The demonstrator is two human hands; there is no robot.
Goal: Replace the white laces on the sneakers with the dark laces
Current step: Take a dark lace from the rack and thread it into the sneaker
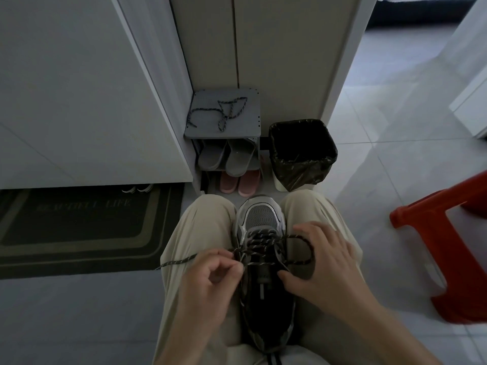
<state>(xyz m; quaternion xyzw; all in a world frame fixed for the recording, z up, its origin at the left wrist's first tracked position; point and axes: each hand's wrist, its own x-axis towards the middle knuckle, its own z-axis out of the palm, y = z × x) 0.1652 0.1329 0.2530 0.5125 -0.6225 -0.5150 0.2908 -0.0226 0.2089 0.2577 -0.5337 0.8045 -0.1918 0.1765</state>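
Threading looks nearly done on 1 sneaker [259,214], low in the frame's centre. Left hand [210,283] pinches the dark lace [297,237]; right hand [326,264] curves beside its loop, grip unclear. Next calls for drawing both ends even. Spare lace [232,109] lies on the rack [200,130], upper centre.

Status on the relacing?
Left hand pinches dark lace beside sneaker. Right hand spread, lace loop across it. Spare dark lace on grey rack. Nothing blocking.
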